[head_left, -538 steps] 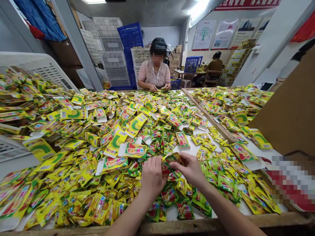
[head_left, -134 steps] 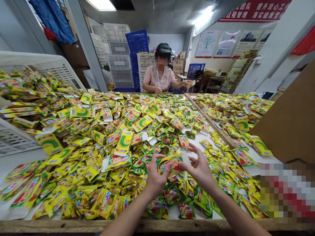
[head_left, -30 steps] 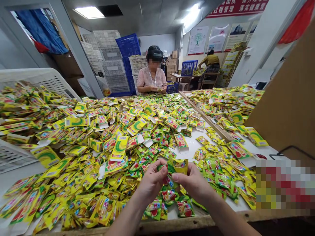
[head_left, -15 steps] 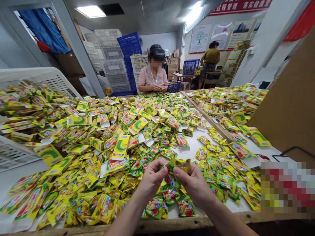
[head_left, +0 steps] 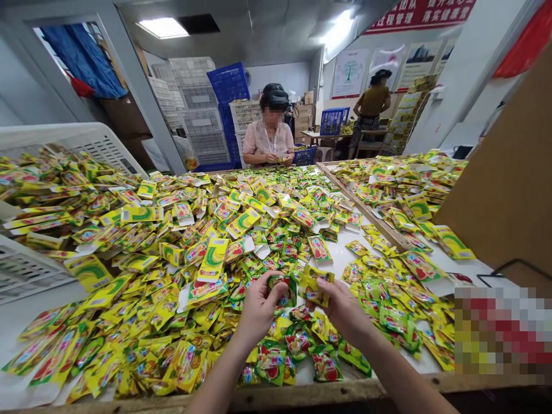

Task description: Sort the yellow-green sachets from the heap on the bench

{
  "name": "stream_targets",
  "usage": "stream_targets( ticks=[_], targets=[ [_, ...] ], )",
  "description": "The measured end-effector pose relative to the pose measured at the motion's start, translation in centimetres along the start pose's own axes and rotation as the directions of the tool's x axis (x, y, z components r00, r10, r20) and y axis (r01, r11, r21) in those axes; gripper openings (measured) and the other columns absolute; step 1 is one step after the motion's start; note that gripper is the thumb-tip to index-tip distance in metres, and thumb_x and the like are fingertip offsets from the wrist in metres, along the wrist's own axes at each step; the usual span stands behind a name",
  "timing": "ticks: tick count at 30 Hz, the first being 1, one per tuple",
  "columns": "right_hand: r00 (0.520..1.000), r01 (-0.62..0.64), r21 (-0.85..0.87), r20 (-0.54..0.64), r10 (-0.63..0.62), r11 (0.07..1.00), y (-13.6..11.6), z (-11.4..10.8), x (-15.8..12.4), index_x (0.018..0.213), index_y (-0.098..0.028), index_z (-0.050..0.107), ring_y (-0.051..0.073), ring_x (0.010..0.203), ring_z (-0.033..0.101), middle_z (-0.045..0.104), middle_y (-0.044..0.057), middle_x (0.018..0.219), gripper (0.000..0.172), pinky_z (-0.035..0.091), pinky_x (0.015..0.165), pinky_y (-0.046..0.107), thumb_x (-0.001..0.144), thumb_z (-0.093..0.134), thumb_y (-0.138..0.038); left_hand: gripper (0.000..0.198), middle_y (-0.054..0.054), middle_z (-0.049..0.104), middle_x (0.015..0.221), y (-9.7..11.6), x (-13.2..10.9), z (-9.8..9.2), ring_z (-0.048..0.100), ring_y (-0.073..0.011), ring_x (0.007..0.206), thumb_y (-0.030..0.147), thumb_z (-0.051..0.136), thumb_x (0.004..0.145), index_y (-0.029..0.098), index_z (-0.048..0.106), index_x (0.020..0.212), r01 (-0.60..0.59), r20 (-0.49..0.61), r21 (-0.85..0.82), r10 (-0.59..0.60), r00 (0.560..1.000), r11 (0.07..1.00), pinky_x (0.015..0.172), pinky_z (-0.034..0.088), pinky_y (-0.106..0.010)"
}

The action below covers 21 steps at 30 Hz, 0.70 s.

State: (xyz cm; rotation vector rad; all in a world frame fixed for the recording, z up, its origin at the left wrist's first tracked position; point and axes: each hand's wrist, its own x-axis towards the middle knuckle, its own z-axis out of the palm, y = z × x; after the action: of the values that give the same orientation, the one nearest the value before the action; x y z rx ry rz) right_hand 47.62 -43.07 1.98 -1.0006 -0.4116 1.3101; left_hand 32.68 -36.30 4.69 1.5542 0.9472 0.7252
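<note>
Between thumb and fingers, my left hand (head_left: 260, 305) pinches a green candy packet (head_left: 288, 289) with a red melon picture. My right hand (head_left: 345, 307) grips a yellow candy packet (head_left: 311, 286) just beside it, with a narrow gap between the two. Both hands are held above the near middle of the table. Below them lie more green packets (head_left: 326, 362) and yellow ones near the wooden front edge (head_left: 276, 397). To the left, a yellow flat box (head_left: 213, 259) rests on the heap of packets and boxes.
A white basket (head_left: 107, 146) spills boxes at the left. A wooden divider (head_left: 366, 207) runs along the right, near a cardboard panel (head_left: 495, 167). Across the table a person (head_left: 269, 138) handles small packets; another person (head_left: 371, 106) stands behind. Crates (head_left: 202, 109) are stacked at the back.
My hands have drawn slightly apart, so the green and yellow packets now show separately. More packets show beneath my hands. The person across has shifted their hands a little.
</note>
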Motion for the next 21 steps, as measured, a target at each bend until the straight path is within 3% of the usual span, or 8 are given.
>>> stream_targets(
  ticks=[4,7,11,13,18,21],
  targets=[
    [0.996,0.085,-0.125,0.014,-0.084,0.989,-1.1,-0.6,0.6,0.078,-0.017,0.069,0.016,0.07,0.066,0.072,0.003,0.075,0.037,0.053,0.07,0.027,0.056,0.081,-0.045,0.038,0.005,0.047,0.06,0.4,-0.2,-0.7,0.039,-0.0095,0.054,0.052,0.066,0.07,0.017,0.054,0.078,0.027,0.134,0.033,-0.031,0.991,0.999,0.051,0.029,-0.021],
    [0.988,0.153,-0.185,0.059,-0.144,0.971,-1.2,0.0,0.7,0.081,-0.018,0.068,0.016,0.075,0.065,0.072,0.003,0.08,0.037,0.052,0.074,0.028,0.057,0.081,-0.042,0.03,0.005,0.043,0.058,1.2,-0.3,-0.5,0.038,-0.01,0.054,0.046,0.063,0.073,0.018,0.053,0.068,-0.024,0.152,0.139,0.002,0.988,0.99,0.051,0.028,-0.021],
    [0.981,0.068,-0.158,0.189,-0.037,0.985,-0.7,0.7,0.4,0.084,-0.019,0.066,0.014,0.075,0.062,0.067,0.0,0.079,0.04,0.051,0.071,0.026,0.062,0.076,-0.05,0.015,0.0,0.051,0.066,2.5,-0.1,-0.1,0.046,-0.0143,0.064,0.034,0.06,0.077,0.019,0.063,0.073,-0.224,0.098,0.375,0.202,0.975,0.9,0.058,0.033,-0.024],
    [0.976,0.023,-0.15,0.217,0.01,0.988,-0.5,0.6,-0.1,0.081,-0.019,0.065,0.013,0.07,0.06,0.063,-0.002,0.073,0.039,0.051,0.066,0.025,0.067,0.07,-0.054,0.012,0.001,0.052,0.067,2.7,-0.2,0.2,0.047,-0.0145,0.065,0.031,0.062,0.076,0.02,0.062,0.074,-0.248,0.086,0.41,0.234,0.968,0.878,0.06,0.034,-0.024],
    [0.969,0.103,-0.28,0.247,-0.032,0.954,1.2,-1.1,-2.4,0.083,-0.017,0.068,0.016,0.077,0.062,0.068,0.002,0.081,0.035,0.051,0.07,0.026,0.064,0.077,-0.044,0.023,0.004,0.047,0.058,0.4,-1.7,1.9,0.042,-0.0115,0.056,0.03,0.06,0.079,0.02,0.046,0.064,-0.173,0.14,0.398,0.126,0.982,0.901,0.055,0.032,-0.022],
    [0.99,0.011,-0.317,0.134,0.033,0.948,2.2,-3.2,-3.8,0.082,-0.017,0.07,0.02,0.079,0.065,0.071,0.004,0.082,0.038,0.053,0.074,0.03,0.058,0.08,-0.045,0.025,0.003,0.052,0.059,-0.9,-2.3,2.9,0.045,-0.0114,0.055,0.028,0.055,0.083,0.019,0.046,0.062,-0.21,0.281,0.44,0.088,0.956,0.873,0.054,0.031,-0.022]
  ],
)
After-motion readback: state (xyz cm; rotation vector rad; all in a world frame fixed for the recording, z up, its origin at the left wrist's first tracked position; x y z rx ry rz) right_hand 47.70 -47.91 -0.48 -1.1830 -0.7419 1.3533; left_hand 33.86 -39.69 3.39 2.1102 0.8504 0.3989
